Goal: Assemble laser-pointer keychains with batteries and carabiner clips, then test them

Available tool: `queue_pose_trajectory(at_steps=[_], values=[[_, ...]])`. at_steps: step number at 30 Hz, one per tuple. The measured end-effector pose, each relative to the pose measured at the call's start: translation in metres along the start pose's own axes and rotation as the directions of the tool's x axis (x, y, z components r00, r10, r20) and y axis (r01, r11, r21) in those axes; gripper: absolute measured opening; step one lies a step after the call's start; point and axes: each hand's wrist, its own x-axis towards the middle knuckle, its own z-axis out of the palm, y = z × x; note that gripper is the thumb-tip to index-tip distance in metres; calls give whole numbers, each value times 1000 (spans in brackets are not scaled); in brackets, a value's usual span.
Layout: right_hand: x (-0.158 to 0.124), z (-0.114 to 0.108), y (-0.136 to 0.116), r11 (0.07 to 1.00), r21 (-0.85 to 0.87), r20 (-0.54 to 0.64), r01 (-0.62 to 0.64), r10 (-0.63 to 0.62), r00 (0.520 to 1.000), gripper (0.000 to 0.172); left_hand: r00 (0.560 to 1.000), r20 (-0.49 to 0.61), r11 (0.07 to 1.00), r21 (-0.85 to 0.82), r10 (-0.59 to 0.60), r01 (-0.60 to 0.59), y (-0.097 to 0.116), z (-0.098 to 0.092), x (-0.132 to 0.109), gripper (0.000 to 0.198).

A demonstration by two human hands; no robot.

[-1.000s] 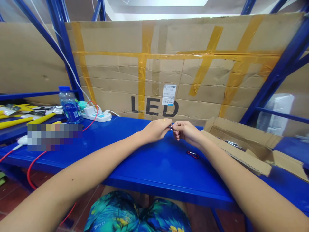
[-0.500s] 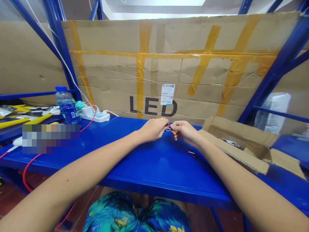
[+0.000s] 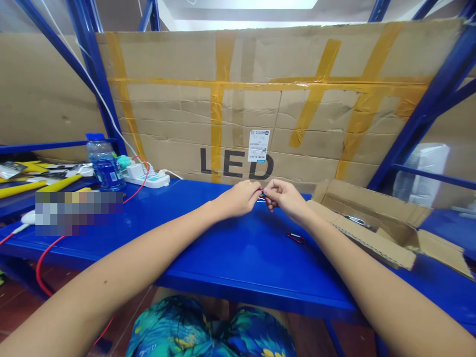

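Bright light from above leaves soft shadows and a pale sheen on the blue bench (image 3: pixel 238 258); the wide lens bends the shelf upright (image 3: pixel 435 94) at the edge, and the small clip (image 3: pixel 261 197) between the fingers (image 3: pixel 273 188) looks unsharp.

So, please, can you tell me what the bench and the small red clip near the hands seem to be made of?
The bench looks like painted steel: its blue surface is smooth and glossy, with a thin, straight front edge. The small red clip is probably metal with a red coating, judging by its thin loop shape and slight shine, but it is too small to be sure.
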Motion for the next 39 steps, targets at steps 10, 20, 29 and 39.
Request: queue_pose_trajectory(at_steps=[10, 20, 29, 39], values=[[-2, -1, 0, 993, 32, 56, -113, 111, 992, 35, 996, -54, 996, -31, 77, -79, -7, 6, -5, 18], [-3, -1, -8, 928, 169, 134, -331, 311, 941, 29, 977, -50, 972, 124, 208, -200, -7, 9, -6, 23], [-3, -8, -13, 813, 297, 254, -501, 439, 862, 25, 964, -31, 913, 330, 264, -239, -4, 3, -6, 24], [-6, -10, -19, 972, -27, 98, -232, 234, 967, 26, 995, -51, 982, 172, 90, -80, -1, 0, -5, 15]])
